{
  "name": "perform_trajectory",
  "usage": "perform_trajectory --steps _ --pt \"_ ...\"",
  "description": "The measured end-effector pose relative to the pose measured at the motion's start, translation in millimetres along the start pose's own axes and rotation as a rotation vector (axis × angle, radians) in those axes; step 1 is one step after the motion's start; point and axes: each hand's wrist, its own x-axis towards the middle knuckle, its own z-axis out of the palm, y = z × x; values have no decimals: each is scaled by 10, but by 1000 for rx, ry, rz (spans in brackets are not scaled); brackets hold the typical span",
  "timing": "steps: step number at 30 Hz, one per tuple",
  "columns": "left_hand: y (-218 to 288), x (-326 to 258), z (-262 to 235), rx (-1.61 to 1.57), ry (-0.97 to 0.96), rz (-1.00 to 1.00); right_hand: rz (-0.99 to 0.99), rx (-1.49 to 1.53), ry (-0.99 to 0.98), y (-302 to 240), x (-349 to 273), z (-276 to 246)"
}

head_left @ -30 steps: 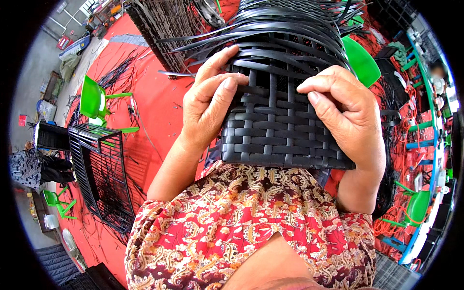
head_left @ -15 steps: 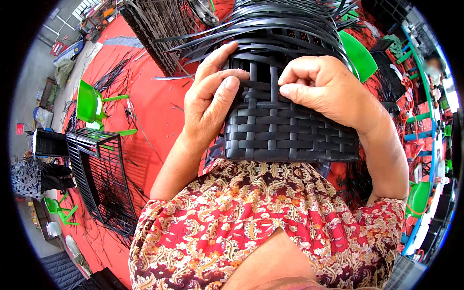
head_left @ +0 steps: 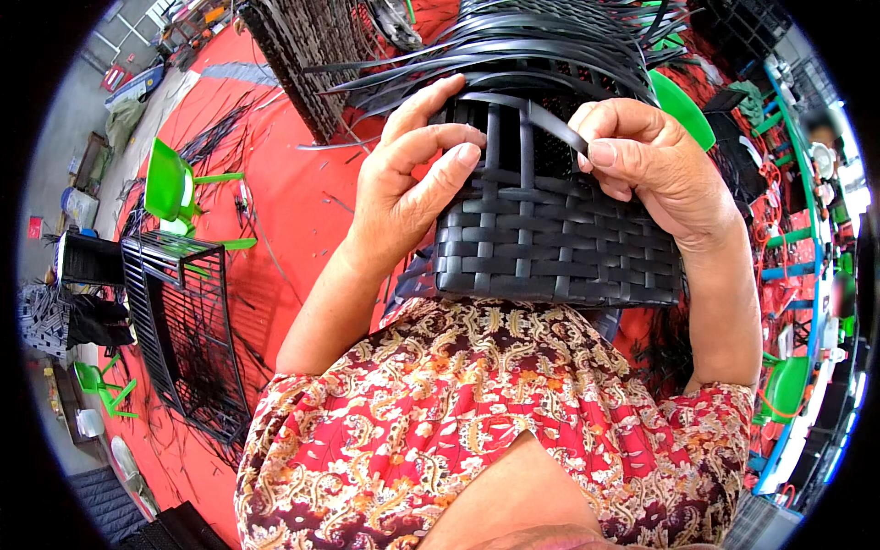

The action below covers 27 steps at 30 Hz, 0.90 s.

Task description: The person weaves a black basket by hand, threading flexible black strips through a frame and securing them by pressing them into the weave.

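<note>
A black woven basket-like piece (head_left: 550,252) of flat plastic strips stands in front of my chest, its lower part tightly plaited. At its upper part, long loose strips (head_left: 513,55) fan out to the left. Between the thumb and forefinger of my right hand (head_left: 655,170) a flat black strip (head_left: 557,126) is pinched, its held end raised clear of the weave. My left hand (head_left: 412,170) rests by the left edge of the woven piece, fingers apart, fingertips close to the upright strips (head_left: 493,137). Behind those uprights a dark gap shows.
On the red floor covering (head_left: 293,174) to the left lie cut black strips, a black wire-like frame (head_left: 188,330) and a green chair (head_left: 168,183). Another green chair (head_left: 683,105) stands behind the weave at right. A brown woven panel (head_left: 302,64) leans at the far left of it.
My right hand has moved right and slightly away from the weave, drawing up a strip that now spans from the uprights to the fingers. My left hand has barely shifted.
</note>
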Motion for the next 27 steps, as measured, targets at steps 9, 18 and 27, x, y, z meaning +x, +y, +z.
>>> perform_trajectory --steps 9,18,27 --pt "20 70 24 7 10 -11 -47 -62 55 -57 45 26" --pt "-15 61 12 -17 26 -44 -33 -249 -41 -115 246 25" --pt "77 171 -56 165 -53 -46 -32 -332 -69 -154 380 117"
